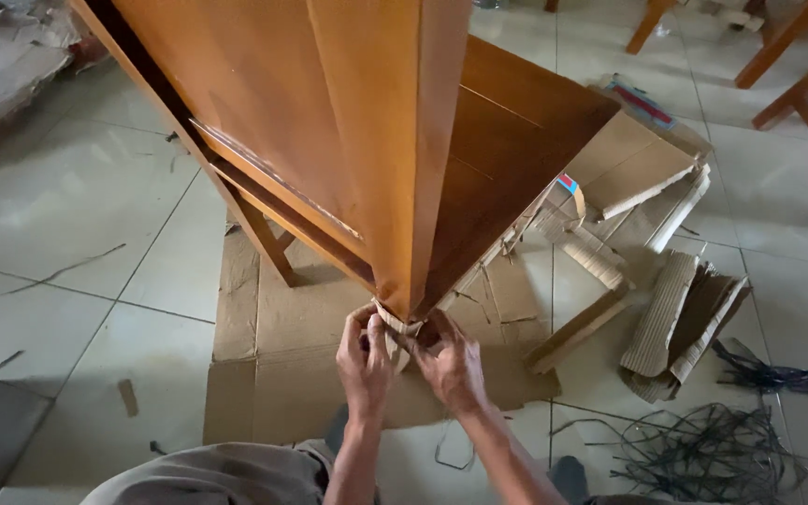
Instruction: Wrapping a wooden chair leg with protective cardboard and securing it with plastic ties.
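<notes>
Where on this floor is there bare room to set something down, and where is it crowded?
Bare tiles lie left of the wooden furniture, bordered by the flattened cardboard sheet. More open tile sits at upper right, by the wooden legs. Crowded: right of both hands, with cardboard scraps and black straps.

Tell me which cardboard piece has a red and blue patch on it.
The folded cardboard strip leaning by the wooden furniture's right edge. The flat sheet under the hands and the corrugated stack at right are plain brown.

Near the one wooden cabinet (pixel 367 140) you have two hands, one flat cardboard sheet (pixel 282 374) and two strap bundles.
</notes>
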